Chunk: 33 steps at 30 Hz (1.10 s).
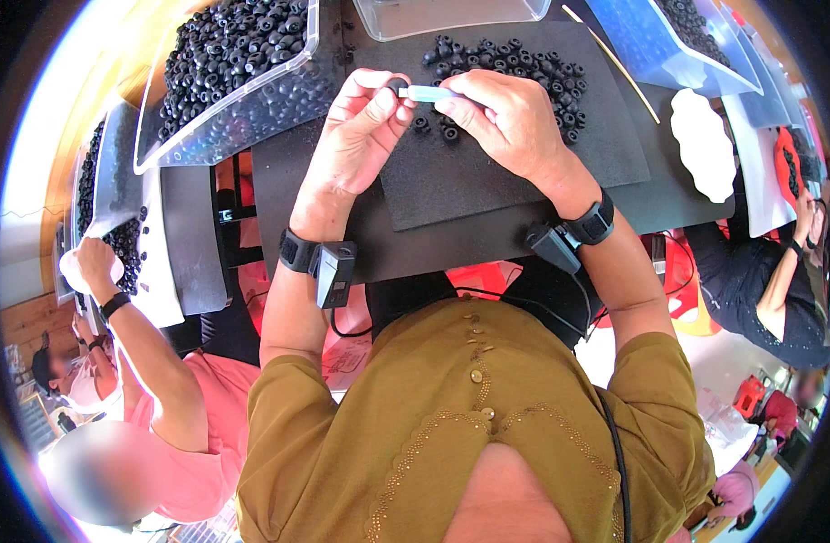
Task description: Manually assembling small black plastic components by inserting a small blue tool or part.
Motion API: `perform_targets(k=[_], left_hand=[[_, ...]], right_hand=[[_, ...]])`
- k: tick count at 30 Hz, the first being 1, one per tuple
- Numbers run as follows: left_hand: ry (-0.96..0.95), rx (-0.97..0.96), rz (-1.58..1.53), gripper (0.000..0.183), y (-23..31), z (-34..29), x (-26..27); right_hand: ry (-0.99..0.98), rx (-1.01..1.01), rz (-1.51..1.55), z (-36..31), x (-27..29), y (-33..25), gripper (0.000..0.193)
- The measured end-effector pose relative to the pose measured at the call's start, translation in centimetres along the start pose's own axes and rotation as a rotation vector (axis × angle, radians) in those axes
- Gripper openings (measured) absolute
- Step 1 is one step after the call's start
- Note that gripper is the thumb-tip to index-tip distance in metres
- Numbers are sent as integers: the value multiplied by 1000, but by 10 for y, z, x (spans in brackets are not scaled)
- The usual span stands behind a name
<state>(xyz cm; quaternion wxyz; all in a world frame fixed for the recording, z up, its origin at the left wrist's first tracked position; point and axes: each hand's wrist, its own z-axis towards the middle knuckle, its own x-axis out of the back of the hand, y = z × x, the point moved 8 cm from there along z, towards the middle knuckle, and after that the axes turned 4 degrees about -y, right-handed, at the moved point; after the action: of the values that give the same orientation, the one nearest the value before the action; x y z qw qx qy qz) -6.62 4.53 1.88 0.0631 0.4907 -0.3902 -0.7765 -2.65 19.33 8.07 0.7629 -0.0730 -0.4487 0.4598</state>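
My left hand pinches a small round black part between thumb and fingertips. In my right hand is a slim tool with a translucent light-blue handle; its pale tip meets the black part, and I cannot tell how far in it goes. Both hands are raised over a dark grey mat. Several loose black parts, round with a hole in them, lie spread on the mat behind and beneath my right hand.
At the far left stands a clear bin heaped with black parts. Another clear bin is at the back, and a bluish bin at the back right. A thin stick and a white wavy-edged item lie right. Co-workers sit on both sides.
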Motion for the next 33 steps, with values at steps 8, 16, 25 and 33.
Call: perform_targets(k=[8,16,25,33], left_hand=[[-21,0,26,10,5,4,3],[-140,92,-3,10,-7,3,-18],[-71,84,94,13,-19,6,-5],[-46,89,108,12,-18,2,-4]], right_hand=[[59,-40,33,-2,-3,3,20],[159,-233,213,0,16,45,31],[-102,-379,705,-1,-20,31,37],[-84,-255,480,0,-19,26,35]])
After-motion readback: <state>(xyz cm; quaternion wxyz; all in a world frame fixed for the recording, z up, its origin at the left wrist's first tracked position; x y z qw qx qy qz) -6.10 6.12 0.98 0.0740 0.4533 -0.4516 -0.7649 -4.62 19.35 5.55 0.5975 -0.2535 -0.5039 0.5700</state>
